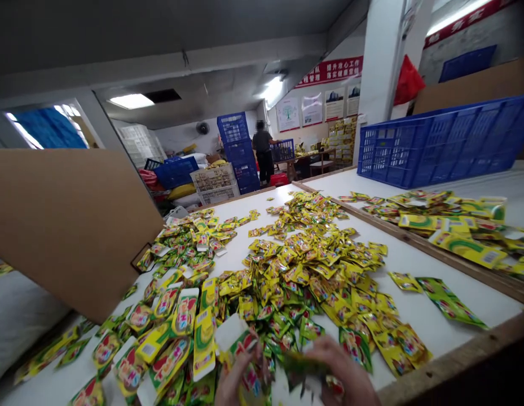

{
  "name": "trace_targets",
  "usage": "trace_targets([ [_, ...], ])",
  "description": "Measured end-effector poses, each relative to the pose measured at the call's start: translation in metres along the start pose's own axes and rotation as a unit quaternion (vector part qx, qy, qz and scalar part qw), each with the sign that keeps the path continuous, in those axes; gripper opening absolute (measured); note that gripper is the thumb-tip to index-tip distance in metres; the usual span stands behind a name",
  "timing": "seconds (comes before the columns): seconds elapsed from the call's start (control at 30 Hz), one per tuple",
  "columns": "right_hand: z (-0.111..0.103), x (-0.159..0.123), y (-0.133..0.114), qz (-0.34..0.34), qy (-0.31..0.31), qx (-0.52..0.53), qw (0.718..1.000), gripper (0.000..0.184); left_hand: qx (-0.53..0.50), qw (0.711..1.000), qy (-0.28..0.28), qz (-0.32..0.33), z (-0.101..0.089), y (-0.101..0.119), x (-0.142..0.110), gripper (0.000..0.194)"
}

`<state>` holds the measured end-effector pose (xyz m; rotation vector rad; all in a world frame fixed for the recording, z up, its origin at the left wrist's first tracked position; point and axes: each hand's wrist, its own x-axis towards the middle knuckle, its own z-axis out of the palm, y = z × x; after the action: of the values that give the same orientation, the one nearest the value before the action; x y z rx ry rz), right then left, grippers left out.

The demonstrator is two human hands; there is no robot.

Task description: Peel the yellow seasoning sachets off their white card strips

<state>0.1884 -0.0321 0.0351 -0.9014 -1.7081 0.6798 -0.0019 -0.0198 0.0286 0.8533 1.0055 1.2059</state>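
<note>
My left hand (234, 380) is closed around a small yellow-and-green carton (249, 389) at the bottom middle, whose white end flap (232, 331) stands open upward. To its right, my right hand (346, 375) grips a green packet (302, 363); motion blurs it, so whether there is more than one packet is unclear. A big heap of small yellow packets (295, 259) lies just beyond both hands, with green packets (282, 330) at its near side. Several flat yellow cartons (183, 313) are piled by my left hand.
A wooden strip (384, 231) divides the white table (448, 270); more cartons (469, 248) lie beyond it. A blue crate (439, 144) stands at the right. Brown cardboard (67, 220) rises at the left. Far off, a person (262, 149) stands by stacked blue crates (240, 152).
</note>
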Motion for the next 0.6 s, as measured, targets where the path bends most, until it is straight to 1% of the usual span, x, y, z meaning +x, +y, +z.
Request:
trace_targets([
  [0.07, -0.005, 0.013, -0.010, -0.023, 0.064, 0.018, 0.998, 0.020, -0.028, 0.998, -0.029, -0.050, 0.012, -0.010, -0.005, 0.043],
  [0.1, -0.005, 0.020, -0.015, -0.037, 0.085, 0.034, 0.995, 0.020, -0.027, 0.997, -0.039, -0.068, 0.019, -0.015, -0.007, 0.042],
  [0.13, -0.004, 0.027, -0.020, -0.050, 0.094, 0.051, 0.993, 0.019, -0.025, 0.995, -0.045, -0.082, 0.024, -0.018, -0.010, 0.040],
  [0.17, -0.001, 0.033, -0.023, -0.056, 0.086, 0.066, 0.993, 0.019, -0.024, 0.994, -0.052, -0.093, 0.028, -0.020, -0.013, 0.038],
  [0.27, 0.008, 0.041, -0.027, -0.045, 0.021, 0.078, 0.996, 0.019, -0.020, 0.992, -0.068, -0.102, 0.031, -0.016, -0.020, 0.038],
  [0.37, 0.009, 0.041, -0.028, -0.037, -0.064, 0.058, 0.996, 0.022, -0.014, 0.992, -0.087, -0.095, 0.025, -0.008, -0.024, 0.039],
  [0.43, 0.003, 0.043, -0.030, -0.014, -0.126, 0.034, 0.991, 0.026, -0.001, 0.992, -0.092, -0.088, 0.021, -0.009, -0.025, 0.037],
  [0.5, -0.005, 0.046, -0.036, 0.023, -0.176, 0.002, 0.984, 0.029, 0.026, 0.992, -0.087, -0.086, 0.017, -0.015, -0.024, 0.036],
  [0.53, -0.009, 0.048, -0.040, 0.037, -0.202, -0.013, 0.979, 0.032, 0.045, 0.992, -0.081, -0.083, 0.015, -0.019, -0.024, 0.035],
  [0.6, -0.018, 0.052, -0.049, 0.040, -0.269, -0.037, 0.962, 0.039, 0.081, 0.991, -0.079, -0.075, 0.013, -0.026, -0.024, 0.034],
])
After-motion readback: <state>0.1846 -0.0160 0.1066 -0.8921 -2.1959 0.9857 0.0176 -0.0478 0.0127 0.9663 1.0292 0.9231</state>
